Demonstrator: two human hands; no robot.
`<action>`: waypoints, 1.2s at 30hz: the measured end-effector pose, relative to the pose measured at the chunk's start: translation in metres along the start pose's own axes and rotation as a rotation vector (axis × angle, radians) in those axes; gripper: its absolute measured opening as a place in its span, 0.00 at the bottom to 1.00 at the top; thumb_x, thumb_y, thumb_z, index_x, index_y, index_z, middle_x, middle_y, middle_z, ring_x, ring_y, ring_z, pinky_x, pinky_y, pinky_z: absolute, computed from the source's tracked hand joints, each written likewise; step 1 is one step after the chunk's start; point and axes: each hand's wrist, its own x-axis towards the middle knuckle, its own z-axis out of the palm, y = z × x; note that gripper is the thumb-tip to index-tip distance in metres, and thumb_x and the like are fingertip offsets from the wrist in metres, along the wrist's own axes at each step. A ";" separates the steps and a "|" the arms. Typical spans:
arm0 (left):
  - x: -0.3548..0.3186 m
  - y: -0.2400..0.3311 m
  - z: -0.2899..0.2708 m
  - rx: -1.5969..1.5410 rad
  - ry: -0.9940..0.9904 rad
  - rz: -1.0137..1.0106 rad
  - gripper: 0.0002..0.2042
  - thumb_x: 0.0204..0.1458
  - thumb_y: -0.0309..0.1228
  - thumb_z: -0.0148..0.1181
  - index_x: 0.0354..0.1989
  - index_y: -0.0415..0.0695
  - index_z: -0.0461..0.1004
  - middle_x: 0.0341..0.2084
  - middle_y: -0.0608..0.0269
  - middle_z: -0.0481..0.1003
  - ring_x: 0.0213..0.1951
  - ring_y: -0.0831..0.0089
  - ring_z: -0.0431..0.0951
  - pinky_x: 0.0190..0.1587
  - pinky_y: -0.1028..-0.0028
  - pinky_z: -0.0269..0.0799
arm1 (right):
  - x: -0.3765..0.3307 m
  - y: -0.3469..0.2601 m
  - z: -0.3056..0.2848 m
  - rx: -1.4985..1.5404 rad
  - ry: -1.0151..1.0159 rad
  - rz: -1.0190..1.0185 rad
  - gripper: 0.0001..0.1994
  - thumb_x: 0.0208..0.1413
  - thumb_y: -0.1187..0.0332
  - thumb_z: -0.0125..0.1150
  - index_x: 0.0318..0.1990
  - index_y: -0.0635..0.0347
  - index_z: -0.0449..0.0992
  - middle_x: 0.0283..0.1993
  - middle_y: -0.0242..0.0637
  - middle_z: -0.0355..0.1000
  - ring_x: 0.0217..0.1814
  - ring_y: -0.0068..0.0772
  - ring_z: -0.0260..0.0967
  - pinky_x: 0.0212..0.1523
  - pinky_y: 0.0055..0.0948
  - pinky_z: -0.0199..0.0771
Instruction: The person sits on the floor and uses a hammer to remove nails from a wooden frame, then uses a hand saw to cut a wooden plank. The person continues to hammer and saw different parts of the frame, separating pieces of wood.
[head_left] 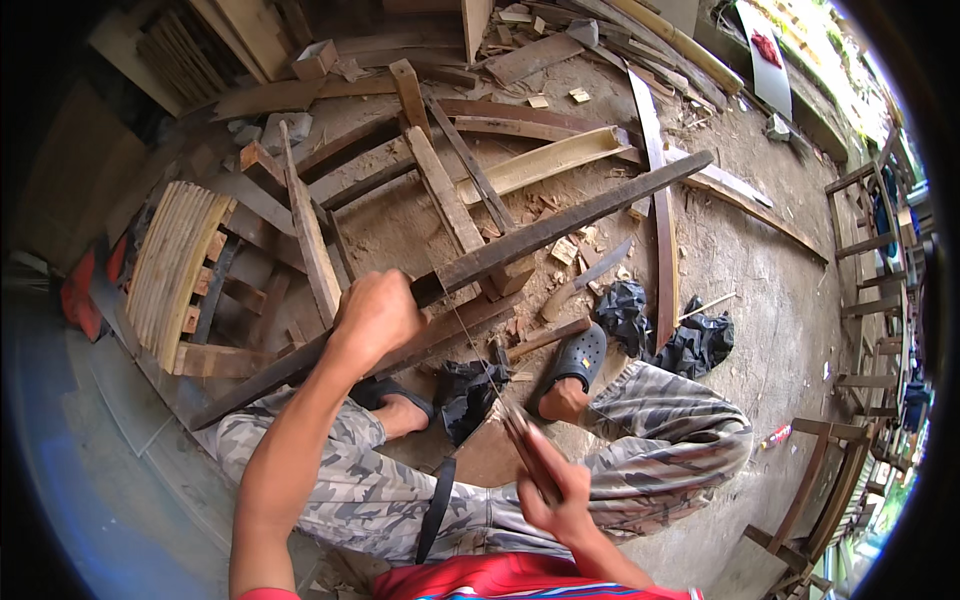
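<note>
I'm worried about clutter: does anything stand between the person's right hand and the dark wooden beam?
Only the handsaw: it reaches from the right hand to the dark wooden beam. Nothing else visible blocks that line; the crumpled black plastic beside it seems to lie lower.

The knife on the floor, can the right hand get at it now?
Probably not straight away: the right hand is closed around the saw handle, and the right shoe lies roughly between it and the knife.
</note>
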 end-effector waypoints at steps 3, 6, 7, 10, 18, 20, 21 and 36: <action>-0.002 -0.008 0.006 -0.035 0.000 0.011 0.15 0.39 0.34 0.66 0.29 0.32 0.80 0.26 0.33 0.76 0.35 0.40 0.80 0.41 0.55 0.77 | 0.081 -0.022 0.029 0.101 -0.007 0.054 0.29 0.51 0.81 0.57 0.65 0.63 0.67 0.45 0.45 0.80 0.31 0.22 0.74 0.35 0.20 0.72; 0.008 -0.016 0.006 -0.016 -0.050 -0.001 0.17 0.38 0.36 0.67 0.29 0.30 0.79 0.26 0.34 0.77 0.35 0.41 0.80 0.40 0.56 0.77 | 0.082 -0.020 0.035 0.085 -0.024 0.072 0.29 0.52 0.81 0.57 0.65 0.65 0.67 0.47 0.49 0.79 0.36 0.24 0.77 0.37 0.19 0.72; 0.005 -0.014 0.008 -0.019 -0.054 -0.011 0.17 0.38 0.35 0.67 0.28 0.30 0.79 0.26 0.34 0.77 0.35 0.41 0.80 0.40 0.56 0.77 | 0.062 -0.011 0.030 0.029 -0.011 0.053 0.28 0.51 0.81 0.57 0.64 0.67 0.67 0.45 0.50 0.79 0.35 0.27 0.78 0.36 0.21 0.73; 0.004 -0.010 0.005 -0.034 -0.093 -0.042 0.16 0.39 0.35 0.67 0.27 0.30 0.79 0.24 0.34 0.77 0.34 0.41 0.81 0.40 0.55 0.77 | -0.030 0.019 0.003 -0.141 0.020 -0.079 0.28 0.47 0.82 0.58 0.60 0.70 0.70 0.39 0.53 0.80 0.28 0.38 0.79 0.31 0.26 0.75; -0.001 -0.012 0.011 -0.025 0.009 0.038 0.13 0.39 0.32 0.67 0.23 0.31 0.79 0.22 0.32 0.75 0.31 0.40 0.80 0.38 0.54 0.78 | 0.039 -0.028 0.010 -0.106 -0.025 -0.013 0.31 0.46 0.82 0.59 0.63 0.65 0.69 0.36 0.49 0.79 0.25 0.37 0.77 0.30 0.25 0.74; -0.001 -0.011 0.011 -0.032 0.022 0.051 0.11 0.40 0.30 0.65 0.22 0.32 0.79 0.22 0.33 0.75 0.31 0.40 0.81 0.37 0.53 0.78 | 0.069 -0.046 0.019 -0.062 -0.035 0.023 0.30 0.49 0.82 0.58 0.64 0.62 0.68 0.39 0.51 0.79 0.27 0.37 0.78 0.31 0.27 0.74; -0.003 -0.009 0.007 -0.033 0.019 0.050 0.09 0.40 0.29 0.64 0.21 0.33 0.80 0.22 0.34 0.76 0.31 0.40 0.81 0.37 0.53 0.78 | 0.070 -0.051 0.018 -0.058 -0.041 0.061 0.29 0.50 0.83 0.57 0.64 0.64 0.68 0.41 0.50 0.79 0.30 0.30 0.77 0.34 0.23 0.73; -0.013 0.001 0.000 -0.009 0.025 0.002 0.09 0.40 0.28 0.63 0.24 0.33 0.81 0.26 0.34 0.77 0.33 0.41 0.82 0.39 0.53 0.79 | 0.032 -0.072 -0.008 -0.029 -0.133 0.167 0.30 0.50 0.83 0.57 0.65 0.68 0.65 0.53 0.52 0.77 0.48 0.35 0.80 0.46 0.23 0.74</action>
